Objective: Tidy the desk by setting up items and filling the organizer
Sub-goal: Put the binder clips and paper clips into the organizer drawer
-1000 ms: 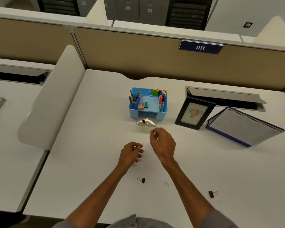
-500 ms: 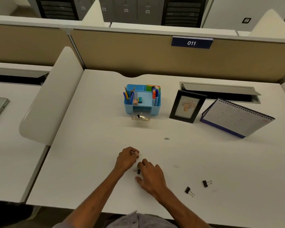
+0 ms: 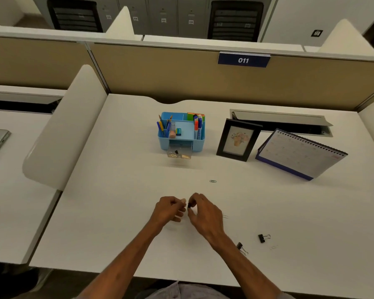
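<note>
Right hand (image 3: 205,214): fingers curled, thumb and forefinger pinching a black binder clip (image 3: 189,205), straight out in front of the organizer (image 3: 198,145) and well apart from it.
Left hand (image 3: 167,211): just beside the right, fingers curled, fingertips nearly meeting the clip; can't tell if it holds anything.
Organizer: blue, with pens and markers upright inside. Its clear drawer (image 3: 179,152) stands open toward the hands, with small clips in it.
Paper clip (image 3: 213,181): flat on the desk (image 3: 117,190), between organizer and hands, a touch right.
Second binder clip (image 3: 262,238), third binder clip (image 3: 241,248): farther from the organizer than the hands, by the right forearm.
</note>
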Motion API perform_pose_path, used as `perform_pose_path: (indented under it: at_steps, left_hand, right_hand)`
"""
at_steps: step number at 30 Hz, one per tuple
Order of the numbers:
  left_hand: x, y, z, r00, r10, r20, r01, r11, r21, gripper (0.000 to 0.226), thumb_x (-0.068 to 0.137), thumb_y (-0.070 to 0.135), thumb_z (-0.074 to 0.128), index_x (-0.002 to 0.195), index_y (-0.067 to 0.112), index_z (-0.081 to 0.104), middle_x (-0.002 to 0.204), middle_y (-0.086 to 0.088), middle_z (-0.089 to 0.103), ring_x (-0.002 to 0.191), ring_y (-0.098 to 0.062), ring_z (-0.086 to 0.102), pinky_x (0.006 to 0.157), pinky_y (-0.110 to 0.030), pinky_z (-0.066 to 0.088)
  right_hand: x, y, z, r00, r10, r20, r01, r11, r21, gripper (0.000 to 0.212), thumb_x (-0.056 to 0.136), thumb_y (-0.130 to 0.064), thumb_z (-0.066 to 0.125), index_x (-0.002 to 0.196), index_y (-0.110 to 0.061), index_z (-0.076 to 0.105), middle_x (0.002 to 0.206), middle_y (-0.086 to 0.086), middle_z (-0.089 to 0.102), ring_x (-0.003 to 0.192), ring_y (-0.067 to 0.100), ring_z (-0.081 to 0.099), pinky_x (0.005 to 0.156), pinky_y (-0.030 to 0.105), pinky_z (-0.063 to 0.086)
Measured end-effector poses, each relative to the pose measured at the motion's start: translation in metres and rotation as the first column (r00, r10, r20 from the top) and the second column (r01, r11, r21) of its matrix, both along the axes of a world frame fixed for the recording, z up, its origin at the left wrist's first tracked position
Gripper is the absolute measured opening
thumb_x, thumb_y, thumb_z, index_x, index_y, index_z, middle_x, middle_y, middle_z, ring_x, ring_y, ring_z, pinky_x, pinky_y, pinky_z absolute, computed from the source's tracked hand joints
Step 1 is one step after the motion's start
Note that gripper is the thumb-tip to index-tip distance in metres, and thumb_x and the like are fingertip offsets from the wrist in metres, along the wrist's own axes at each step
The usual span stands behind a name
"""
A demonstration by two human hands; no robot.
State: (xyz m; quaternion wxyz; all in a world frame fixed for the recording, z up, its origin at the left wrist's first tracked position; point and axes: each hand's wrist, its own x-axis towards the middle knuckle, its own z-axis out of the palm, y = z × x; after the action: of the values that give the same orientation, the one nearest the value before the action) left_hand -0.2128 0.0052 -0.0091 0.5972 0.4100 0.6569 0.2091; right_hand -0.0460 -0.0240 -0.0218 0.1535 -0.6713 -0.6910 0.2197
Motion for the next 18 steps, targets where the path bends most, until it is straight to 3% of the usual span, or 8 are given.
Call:
perform_pose_path:
  at_steps: [5,9,14,18]
  left_hand:
    - [0.009,0.015,0.009,0.992,0.072,0.101,-0.08,0.994,0.08,0.029,0.099,0.036,0.071,0.101,0.008,0.077,0.091,-0.006,0.081,0.086,-0.023,0.079,0.075,-0.036,0.066]
    - [0.009,0.034,0.018,0.98,0.111,0.166,-0.132,0.984,0.119,0.03,0.098,0.036,0.072,0.105,0.008,0.077,0.094,-0.008,0.081,0.088,-0.02,0.079,0.074,-0.032,0.065]
    - [0.007,0.061,0.024,0.965,0.169,0.202,-0.202,0.967,0.153,0.03,0.097,0.037,0.072,0.109,0.01,0.077,0.095,-0.006,0.081,0.089,-0.02,0.079,0.075,-0.03,0.065]
    - [0.004,0.084,0.029,0.94,0.212,0.266,-0.245,0.965,0.097,0.027,0.102,0.039,0.065,0.112,0.017,0.076,0.099,-0.002,0.081,0.092,-0.019,0.079,0.071,-0.025,0.063]
  right_hand:
    - [-0.001,0.027,0.013,0.973,-0.147,-0.175,0.14,0.989,-0.054,0.024,0.089,-0.037,0.072,0.103,-0.04,0.054,0.095,-0.021,0.066,0.075,0.003,0.063,0.067,0.022,0.054]
    - [-0.004,0.054,0.021,0.881,-0.317,-0.351,0.273,0.947,-0.171,0.021,0.09,-0.049,0.071,0.106,-0.039,0.062,0.092,-0.021,0.067,0.079,0.003,0.066,0.073,0.026,0.059]
    - [-0.011,0.092,0.028,0.823,-0.387,-0.415,0.322,0.921,-0.221,0.009,0.093,-0.036,0.072,0.096,-0.028,0.069,0.089,-0.011,0.072,0.077,0.012,0.071,0.076,0.039,0.065]
    - [-0.018,0.13,0.039,0.796,-0.44,-0.416,0.393,0.898,-0.197,0.014,0.095,-0.034,0.071,0.102,-0.022,0.071,0.092,-0.004,0.073,0.081,0.015,0.071,0.077,0.039,0.064]
